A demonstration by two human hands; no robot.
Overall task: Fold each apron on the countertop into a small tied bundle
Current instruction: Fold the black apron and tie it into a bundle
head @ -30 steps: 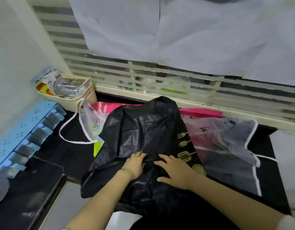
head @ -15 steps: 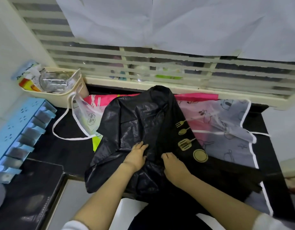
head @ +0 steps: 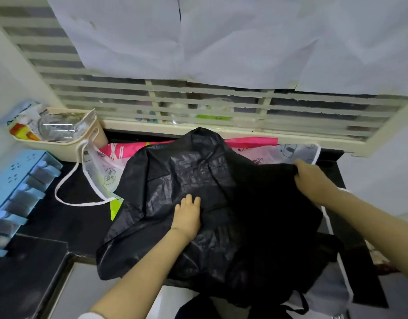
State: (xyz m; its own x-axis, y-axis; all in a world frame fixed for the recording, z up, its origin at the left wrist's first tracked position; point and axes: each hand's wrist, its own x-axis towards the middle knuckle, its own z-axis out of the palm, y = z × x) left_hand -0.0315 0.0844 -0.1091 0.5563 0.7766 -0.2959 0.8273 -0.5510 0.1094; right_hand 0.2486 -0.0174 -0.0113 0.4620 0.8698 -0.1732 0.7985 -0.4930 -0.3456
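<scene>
Left hand (head: 187,216) lies flat, fingers straight; right hand (head: 312,180) grips the black apron (head: 175,176).

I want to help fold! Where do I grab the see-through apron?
Pinch its white strap loop, which lies free on the dark countertop at the left; come from the left. Its body is mostly buried under the black apron that the left hand presses and the right hand grips.

Mostly hidden beneath black apron (head: 187,176): pink apron (head: 251,142).
</scene>
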